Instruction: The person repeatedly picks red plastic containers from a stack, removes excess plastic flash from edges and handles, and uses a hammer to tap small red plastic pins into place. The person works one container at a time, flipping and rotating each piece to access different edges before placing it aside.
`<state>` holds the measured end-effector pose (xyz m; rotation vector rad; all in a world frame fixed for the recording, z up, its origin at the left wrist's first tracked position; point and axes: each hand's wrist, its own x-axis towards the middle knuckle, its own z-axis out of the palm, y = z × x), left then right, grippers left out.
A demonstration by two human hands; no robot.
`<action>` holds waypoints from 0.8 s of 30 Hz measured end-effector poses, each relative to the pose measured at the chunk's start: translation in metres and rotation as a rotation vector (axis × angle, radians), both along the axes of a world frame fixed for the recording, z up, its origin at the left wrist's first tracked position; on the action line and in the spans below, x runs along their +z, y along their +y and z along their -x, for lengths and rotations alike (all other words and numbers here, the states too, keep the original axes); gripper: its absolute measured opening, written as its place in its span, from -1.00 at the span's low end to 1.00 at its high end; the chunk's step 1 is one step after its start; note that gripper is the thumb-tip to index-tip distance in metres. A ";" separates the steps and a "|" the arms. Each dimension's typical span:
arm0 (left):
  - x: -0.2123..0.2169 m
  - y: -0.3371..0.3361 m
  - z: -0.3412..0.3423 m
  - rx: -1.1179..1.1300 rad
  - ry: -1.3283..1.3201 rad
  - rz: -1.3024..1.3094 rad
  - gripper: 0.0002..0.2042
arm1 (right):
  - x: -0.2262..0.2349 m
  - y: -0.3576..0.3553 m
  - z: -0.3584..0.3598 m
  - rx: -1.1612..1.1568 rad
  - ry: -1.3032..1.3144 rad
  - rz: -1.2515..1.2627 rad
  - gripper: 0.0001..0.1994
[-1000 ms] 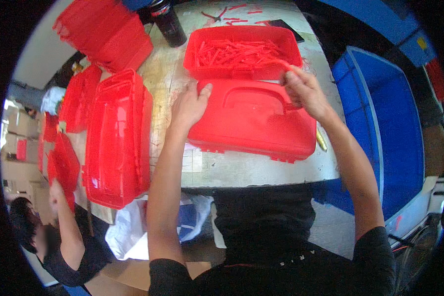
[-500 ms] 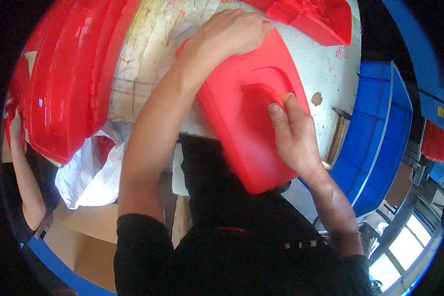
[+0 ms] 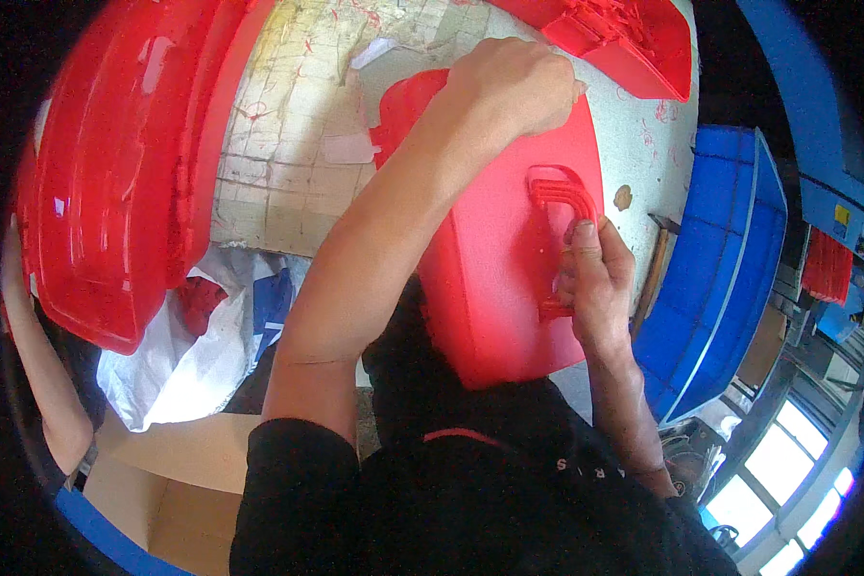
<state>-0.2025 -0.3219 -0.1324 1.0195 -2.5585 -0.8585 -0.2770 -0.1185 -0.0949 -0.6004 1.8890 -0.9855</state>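
A red plastic case-like part (image 3: 494, 259) lies slanted across the table's front edge, its near end overhanging toward my body. My right hand (image 3: 600, 278) is closed around the grooved red handle (image 3: 571, 192) standing on its face, thumb on top. My left hand (image 3: 518, 86) is curled into a fist over the far end of the part. Whatever its fingers grip there is hidden from this view.
Large red moulded shells (image 3: 115, 192) are stacked at left, by another person's arm (image 3: 48, 355). A red bin of scraps (image 3: 634, 48) stands far right, a blue crate (image 3: 706, 278) beside the table (image 3: 278, 182). A white bag (image 3: 178, 355) and cardboard box (image 3: 182, 470) sit lower left.
My left hand has moved right and slightly nearer along the part. The part has turned a little, and my right hand has shifted down the handle, which now shows more from the side.
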 end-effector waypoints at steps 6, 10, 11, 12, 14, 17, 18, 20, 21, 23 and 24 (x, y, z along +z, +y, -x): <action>0.001 -0.001 -0.008 0.000 0.039 0.026 -0.58 | 0.003 -0.003 0.002 -0.087 -0.071 0.004 -0.78; -0.004 -0.004 -0.008 0.009 0.041 0.035 -0.58 | 0.003 -0.006 0.004 -0.140 -0.051 -0.073 -0.78; -0.004 -0.005 -0.008 0.001 0.049 0.024 -0.59 | 0.003 -0.006 0.004 -0.123 -0.049 -0.044 -0.79; -0.005 -0.005 -0.008 -0.001 0.041 0.039 -0.59 | 0.002 -0.006 0.004 -0.135 -0.035 -0.043 -0.79; -0.005 -0.005 -0.008 -0.030 0.046 0.066 -0.60 | 0.001 -0.005 0.004 -0.127 0.004 -0.038 -0.79; -0.006 -0.004 -0.009 -0.015 0.062 0.042 -0.60 | -0.002 -0.003 0.004 -0.099 0.084 -0.037 -0.79; -0.006 -0.003 -0.009 -0.036 0.076 0.047 -0.61 | -0.002 -0.001 0.004 -0.090 0.119 -0.045 -0.79; -0.007 -0.003 -0.010 -0.022 0.092 0.097 -0.61 | -0.004 0.003 0.006 -0.071 0.171 -0.007 -0.79; -0.007 -0.003 -0.011 -0.021 0.105 0.098 -0.61 | -0.006 0.003 0.008 -0.055 0.176 0.017 -0.80; -0.008 -0.004 -0.011 -0.044 0.117 0.076 -0.61 | -0.009 0.003 0.010 -0.034 0.172 0.040 -0.80; -0.009 -0.005 -0.011 -0.056 0.114 0.053 -0.61 | -0.010 0.002 0.011 -0.015 0.230 0.002 -0.81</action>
